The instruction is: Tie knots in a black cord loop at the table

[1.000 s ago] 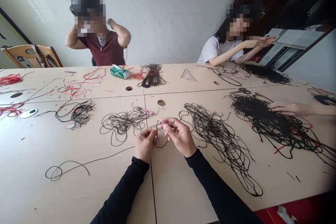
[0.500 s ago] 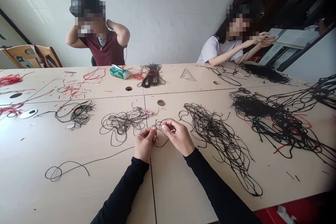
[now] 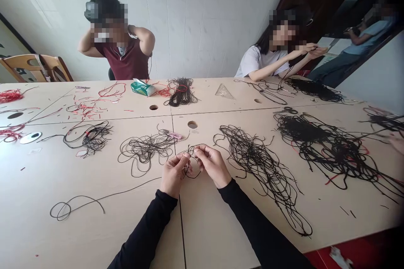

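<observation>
Black and thin, the short cord (image 3: 190,167) hangs in loops at the middle of the near tabletop (image 3: 208,227). It is pinched from both sides. The left hand (image 3: 173,174) grips it between thumb and fingertips, and the right hand (image 3: 212,164) does the same. The two hands almost touch, just above the surface.

As I judge it, the likeliest trouble is the slick cord slipping out of one pinch, so that the loops fall slack or pull into a hard knot. A second risk lies at 3 o'clock. The big tangle (image 3: 261,168) is near the right sleeve, and a sweep of that forearm could drag strands along. At 10 o'clock the smaller tangle (image 3: 145,148) and the pink tool (image 3: 175,135) could catch a trailing end.

Counted, there are two hands at work and one cord held. I can tell six black heaps apart:
- the two tangles already named
- a small heap (image 3: 90,136) at 9 o'clock
- a broad heap (image 3: 328,147) at 2 o'clock
- a bundle (image 3: 181,91) at 12 o'clock
- a far heap (image 3: 314,88) at 1 o'clock

One loose strand (image 3: 77,202) lies at 8 o'clock. Three round holes show, the nearest hole (image 3: 192,124) at 12 o'clock. Two co-workers sit across the tabletop.
</observation>
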### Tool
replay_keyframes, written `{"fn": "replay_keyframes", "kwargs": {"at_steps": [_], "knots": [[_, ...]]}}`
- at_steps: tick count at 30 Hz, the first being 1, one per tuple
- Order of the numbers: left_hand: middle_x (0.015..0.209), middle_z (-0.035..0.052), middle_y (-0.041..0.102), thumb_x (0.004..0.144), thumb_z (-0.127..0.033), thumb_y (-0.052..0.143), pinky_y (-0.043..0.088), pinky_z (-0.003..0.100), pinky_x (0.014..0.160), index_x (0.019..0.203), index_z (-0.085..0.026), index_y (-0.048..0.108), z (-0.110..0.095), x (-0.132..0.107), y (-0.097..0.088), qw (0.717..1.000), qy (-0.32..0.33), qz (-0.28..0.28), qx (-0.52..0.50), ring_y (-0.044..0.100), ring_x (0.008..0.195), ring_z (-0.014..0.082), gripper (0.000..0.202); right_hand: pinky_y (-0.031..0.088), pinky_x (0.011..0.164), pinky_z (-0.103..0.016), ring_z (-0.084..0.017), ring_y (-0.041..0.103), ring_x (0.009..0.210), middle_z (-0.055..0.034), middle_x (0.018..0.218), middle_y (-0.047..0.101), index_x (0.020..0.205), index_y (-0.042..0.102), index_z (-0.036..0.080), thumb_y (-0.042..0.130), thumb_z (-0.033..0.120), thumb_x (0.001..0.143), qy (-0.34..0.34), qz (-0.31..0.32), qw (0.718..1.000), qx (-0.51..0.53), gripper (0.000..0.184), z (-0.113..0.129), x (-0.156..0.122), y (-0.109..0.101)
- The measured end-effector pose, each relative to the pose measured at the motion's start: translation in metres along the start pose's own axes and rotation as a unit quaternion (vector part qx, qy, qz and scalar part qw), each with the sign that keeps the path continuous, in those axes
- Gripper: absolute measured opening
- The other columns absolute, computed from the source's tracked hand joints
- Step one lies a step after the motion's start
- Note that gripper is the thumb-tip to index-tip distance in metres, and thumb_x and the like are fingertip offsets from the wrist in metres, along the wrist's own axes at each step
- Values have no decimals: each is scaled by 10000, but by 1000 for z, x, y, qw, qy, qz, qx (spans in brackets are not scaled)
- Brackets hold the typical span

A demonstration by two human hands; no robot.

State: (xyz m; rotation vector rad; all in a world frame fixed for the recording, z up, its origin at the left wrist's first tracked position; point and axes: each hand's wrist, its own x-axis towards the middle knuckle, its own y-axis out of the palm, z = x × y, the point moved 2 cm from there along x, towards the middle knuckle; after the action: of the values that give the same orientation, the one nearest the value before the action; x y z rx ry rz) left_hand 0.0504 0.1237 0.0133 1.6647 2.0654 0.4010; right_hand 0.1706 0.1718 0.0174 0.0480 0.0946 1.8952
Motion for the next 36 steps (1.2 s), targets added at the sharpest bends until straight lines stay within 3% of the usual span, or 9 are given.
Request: {"fn": "replay_keyframes", "kwargs": {"at_steps": [6,13,18,29,36], "knots": [[605,-23,534,687,-376,762,411,209,469,746,-116,637,1,1,0,1000,-8,5,-20,494,468,71,294,355,377,-171,-76,445,520,-1,702,530,865,607,133,646,479,789,16,10,999,34,357,1,0,3],[612,-22,539,674,-367,773,409,194,494,723,-118,633,0,2,-4,999,11,-32,-19,504,496,64,290,377,403,-177,-76,464,525,-4,702,545,882,603,133,643,471,805,-14,28,999,19,349,5,-4,4],[579,-16,545,709,-376,743,401,199,494,698,-121,620,1,4,-5,1000,23,-13,-8,513,486,74,283,378,414,-182,-74,448,514,10,665,526,889,588,136,644,472,809,-24,46,999,-3,350,7,-6,7],[636,-4,558,695,-366,759,415,200,485,680,-117,637,3,3,-5,1000,15,-11,-8,502,503,70,278,391,417,-204,-94,456,497,13,624,511,907,601,135,604,479,828,-34,-1,998,-60,353,2,-3,3],[631,-3,578,701,-379,757,413,205,510,760,-124,655,4,4,-9,998,36,-39,19,514,533,88,281,382,418,-185,-76,453,476,17,622,542,889,589,141,617,434,829,-45,29,999,-6,301,9,-8,9]]}}
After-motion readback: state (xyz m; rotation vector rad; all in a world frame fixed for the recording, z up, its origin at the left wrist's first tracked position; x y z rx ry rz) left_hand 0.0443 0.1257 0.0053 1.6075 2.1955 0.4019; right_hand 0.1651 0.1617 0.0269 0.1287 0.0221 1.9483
